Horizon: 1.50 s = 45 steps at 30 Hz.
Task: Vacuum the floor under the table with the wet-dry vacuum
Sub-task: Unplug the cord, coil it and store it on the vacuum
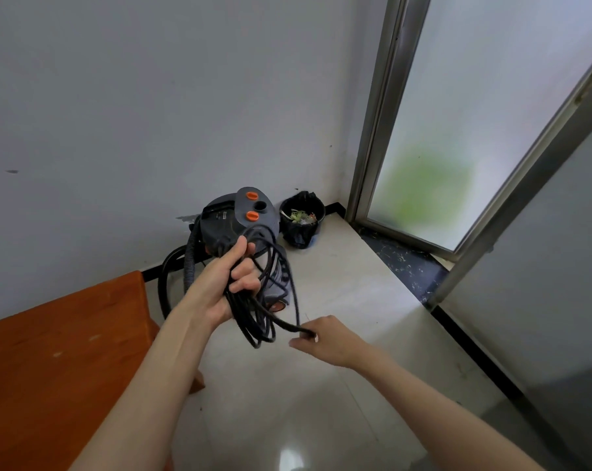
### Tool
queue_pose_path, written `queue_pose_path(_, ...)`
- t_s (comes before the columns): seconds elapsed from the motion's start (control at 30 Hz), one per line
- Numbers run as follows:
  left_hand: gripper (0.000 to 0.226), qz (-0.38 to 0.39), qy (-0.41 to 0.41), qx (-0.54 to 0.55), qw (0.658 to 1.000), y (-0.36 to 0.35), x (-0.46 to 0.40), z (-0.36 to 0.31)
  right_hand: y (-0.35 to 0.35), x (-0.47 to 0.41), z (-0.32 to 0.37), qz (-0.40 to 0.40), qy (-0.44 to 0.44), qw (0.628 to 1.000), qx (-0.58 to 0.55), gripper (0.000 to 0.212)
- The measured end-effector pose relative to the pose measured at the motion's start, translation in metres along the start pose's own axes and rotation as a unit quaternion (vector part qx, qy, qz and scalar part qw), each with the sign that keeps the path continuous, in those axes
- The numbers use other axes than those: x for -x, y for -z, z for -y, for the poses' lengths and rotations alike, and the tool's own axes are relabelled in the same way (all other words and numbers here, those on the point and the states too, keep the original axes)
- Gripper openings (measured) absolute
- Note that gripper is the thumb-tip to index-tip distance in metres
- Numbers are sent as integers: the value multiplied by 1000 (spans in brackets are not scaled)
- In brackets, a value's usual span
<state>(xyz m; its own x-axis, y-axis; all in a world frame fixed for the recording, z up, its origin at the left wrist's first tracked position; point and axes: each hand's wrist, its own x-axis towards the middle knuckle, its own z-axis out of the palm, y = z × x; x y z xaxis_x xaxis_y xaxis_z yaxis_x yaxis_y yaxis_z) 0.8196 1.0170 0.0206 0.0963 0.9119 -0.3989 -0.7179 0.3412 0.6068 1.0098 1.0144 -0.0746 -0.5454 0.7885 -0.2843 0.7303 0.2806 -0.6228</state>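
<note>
Two hands [235, 283] [325, 338], cord [270, 300] drooping downward

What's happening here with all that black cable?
A person is getting a wet-dry vacuum ready in the corner of the room. Their left hand grips a coiled bundle of black power cord, while the right hand pinches one strand of it, apparently to unwind it. The vacuum sits on the floor by the wall, its ribbed hose looping down beside it, next to a small trash bin. A corner of the wooden table shows at left. No vacuuming seems to be under way.
</note>
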Motion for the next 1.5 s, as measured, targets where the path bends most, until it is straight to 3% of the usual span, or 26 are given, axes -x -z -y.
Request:
queue_pose_path(0.1,22,65,-33,-28,997,-3,12,-17,-1,-8,-16,25,-18,999,37,30)
queue_pose_path(0.2,40,107,-72,-64,990,-1,18,-35,4,-25,-22,19,-15,999,41,20)
queue_pose_path(0.3,32,107,-96,-81,986,2,20,-44,5,-46,-26,31,-9,998,61,21)
queue_pose_path(0.5,17,-22,-153,-99,983,20,7,-49,7,-87,-40,14,-14,998,66,28)
queue_pose_path(0.73,35,-109,-165,-161,967,63,-69,-77,21,-171,-52,60,-93,986,127,31)
queue_pose_path(0.9,42,-184,-184,-290,921,91,-141,-116,44,-253,-36,26,-219,975,-30,24)
queue_pose_path(1.0,45,-215,-185,-393,875,107,-178,-133,65,-301,-15,8,-280,937,-207,23)
queue_pose_path(1.1,42,-230,-159,-462,842,121,-209,-134,83,-345,10,44,-295,863,-408,28)
queue_pose_path(1.2,31,-203,-119,-453,860,125,-232,-129,102,-382,27,84,-302,732,-606,36)
queue_pose_path(1.27,26,-197,-101,-425,878,124,-245,-127,114,-406,35,91,-316,672,-663,35)
queue_pose_path(1.33,26,-187,-81,-382,901,125,-259,-125,123,-429,41,80,-323,657,-676,28)
queue_pose_path(1.43,46,-149,-38,-318,936,126,-283,-130,131,-463,47,73,-322,661,-674,23)
queue_pose_path(1.5,40,-156,-42,-274,948,130,-298,-137,136,-484,46,64,-321,656,-680,22)
